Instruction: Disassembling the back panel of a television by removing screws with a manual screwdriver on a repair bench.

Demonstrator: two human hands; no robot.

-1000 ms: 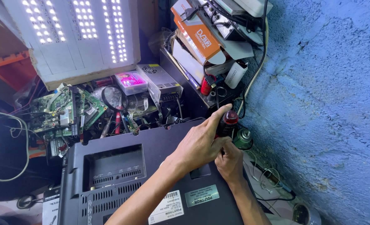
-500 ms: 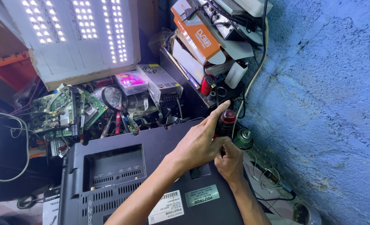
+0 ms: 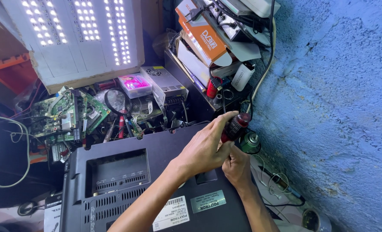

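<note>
two hands meet at the far right corner of the black television back cover [image 3: 126, 180], which lies face-up on a crowded worktop. compared with the views half a second and a second earlier, almost nothing has shifted: the red-and-black screwdriver handle [image 3: 235, 126] stands over the same corner, tilted a little toward the blue wall [image 3: 337, 107], and both hands keep their places, which suggests steady work at one fastening point, not a move to a new one. the left hand [image 3: 204, 148] is curled around the lower part of the handle, fingers closed on it, thumb and forefinger reaching up along its side. the right hand [image 3: 237, 165] sits just below and partly under the left, fingers drawn together near the tool's shaft; whether it grips the shaft or only steadies it cannot be told, since the left hand covers the contact. just beside the handle, toward the wall, stands a small green spray can [image 3: 250, 141]. beyond the cover lie green circuit boards [image 3: 66, 114], a magnifying glass [image 3: 115, 101], a metal power supply unit [image 3: 163, 83] and a lit led panel [image 3: 79, 30]; an orange-and-white carton [image 3: 201, 36] leans in the stack at the back.
</note>
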